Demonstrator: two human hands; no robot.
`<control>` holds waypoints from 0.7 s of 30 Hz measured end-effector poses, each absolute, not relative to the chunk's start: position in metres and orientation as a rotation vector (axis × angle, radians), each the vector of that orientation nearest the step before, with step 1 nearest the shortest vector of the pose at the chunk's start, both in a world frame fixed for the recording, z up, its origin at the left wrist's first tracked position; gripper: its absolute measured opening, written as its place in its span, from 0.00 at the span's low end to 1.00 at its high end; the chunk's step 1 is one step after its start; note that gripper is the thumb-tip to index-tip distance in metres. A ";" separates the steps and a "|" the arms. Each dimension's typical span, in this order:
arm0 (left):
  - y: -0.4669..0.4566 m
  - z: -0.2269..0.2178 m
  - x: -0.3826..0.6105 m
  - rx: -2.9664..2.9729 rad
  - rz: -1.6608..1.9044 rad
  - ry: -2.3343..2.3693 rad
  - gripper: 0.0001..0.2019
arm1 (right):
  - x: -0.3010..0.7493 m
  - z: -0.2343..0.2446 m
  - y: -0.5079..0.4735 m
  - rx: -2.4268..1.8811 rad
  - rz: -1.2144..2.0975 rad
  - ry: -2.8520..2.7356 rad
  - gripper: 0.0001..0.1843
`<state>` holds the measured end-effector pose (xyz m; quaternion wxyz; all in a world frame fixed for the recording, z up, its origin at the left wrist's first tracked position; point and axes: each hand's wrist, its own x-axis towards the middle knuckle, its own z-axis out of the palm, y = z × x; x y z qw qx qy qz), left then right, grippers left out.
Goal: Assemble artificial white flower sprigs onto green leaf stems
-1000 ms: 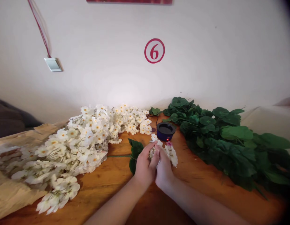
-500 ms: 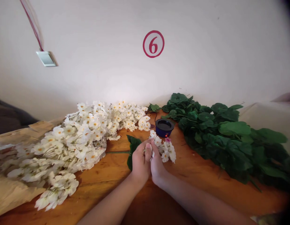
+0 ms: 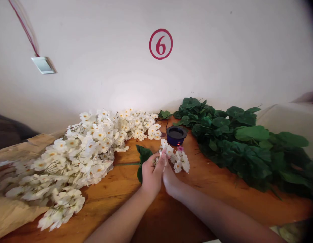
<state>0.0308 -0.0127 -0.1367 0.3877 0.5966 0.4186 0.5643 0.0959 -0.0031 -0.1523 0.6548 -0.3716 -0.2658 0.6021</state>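
Observation:
My left hand is closed around an artificial flower stem, which runs out to the left over the table. A dark green leaf on it shows just behind my knuckles. Pressed against the left hand, my right hand is closed at the flower end; its fingertips are partly hidden. White blossoms and a small pink one stick out beyond my fingers to the right. How the fingers grip the thin stems between them is hard to make out.
A large heap of white artificial flowers lies on the left by brown paper. Green leaves are piled on the right. A dark blue round pot with a lit red light and a cord stands just beyond my hands on the wooden table.
My left thumb has straightened upward, and my right fingers have shifted lower behind the left hand. The flower stem stays in both hands. The view has shifted slightly.

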 end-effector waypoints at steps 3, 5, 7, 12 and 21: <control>-0.006 -0.139 0.029 1.532 1.436 1.119 0.18 | 0.096 -0.148 -0.005 -0.930 1.511 -0.542 0.26; -0.003 -0.141 0.027 1.583 1.443 1.187 0.18 | 0.094 -0.146 -0.007 -0.935 1.526 -0.511 0.27; -0.001 -0.141 0.026 1.647 1.449 1.244 0.17 | 0.092 -0.145 -0.009 -0.919 1.459 -0.495 0.25; -0.003 -0.139 0.027 1.649 1.443 1.271 0.17 | 0.088 -0.147 -0.011 -0.955 1.384 -0.566 0.26; -0.011 -0.141 0.033 1.395 1.541 1.115 0.21 | 0.094 -0.155 -0.005 -0.963 1.423 -0.672 0.24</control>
